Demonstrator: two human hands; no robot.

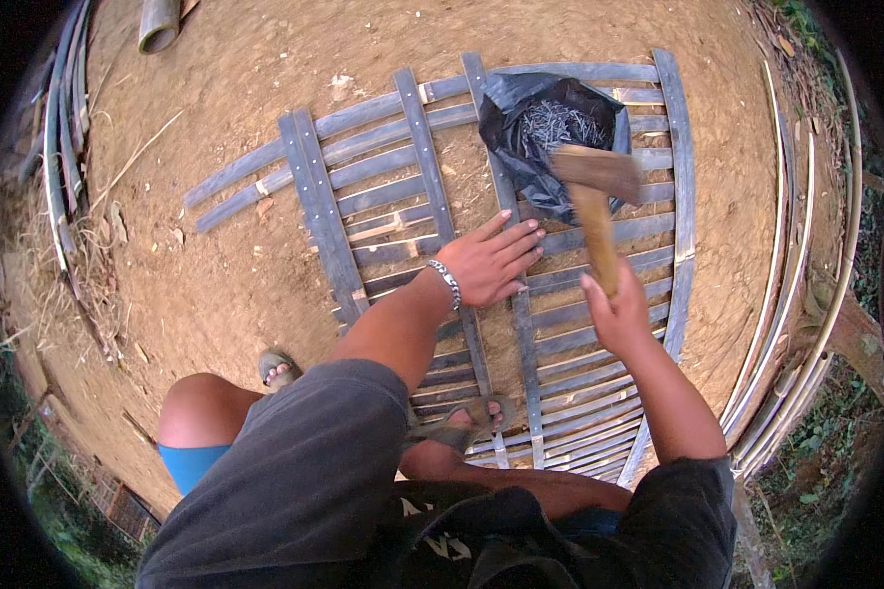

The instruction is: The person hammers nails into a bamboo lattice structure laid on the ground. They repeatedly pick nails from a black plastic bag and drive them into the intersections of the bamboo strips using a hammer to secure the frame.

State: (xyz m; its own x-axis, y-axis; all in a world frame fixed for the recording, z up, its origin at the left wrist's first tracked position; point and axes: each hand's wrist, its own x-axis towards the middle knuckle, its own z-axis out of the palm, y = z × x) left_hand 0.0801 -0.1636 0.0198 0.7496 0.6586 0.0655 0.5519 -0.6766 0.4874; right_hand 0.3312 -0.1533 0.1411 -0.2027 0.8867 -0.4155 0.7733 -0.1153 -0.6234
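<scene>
Hammer [596, 196] hovers over nail bag [550, 123], on bamboo panel [403, 167].

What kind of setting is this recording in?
Probably an outdoor rural work yard. The ground is bare packed dirt, a panel of grey wooden slats lies flat on it, split bamboo strips are piled along the edge, and green plants grow at the margin.

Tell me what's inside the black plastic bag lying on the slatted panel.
The black plastic bag lies open on the slatted panel, showing a heap of thin grey nails. The mallet raised in the right hand covers its lower right part, and the folded plastic hides anything deeper.
</scene>
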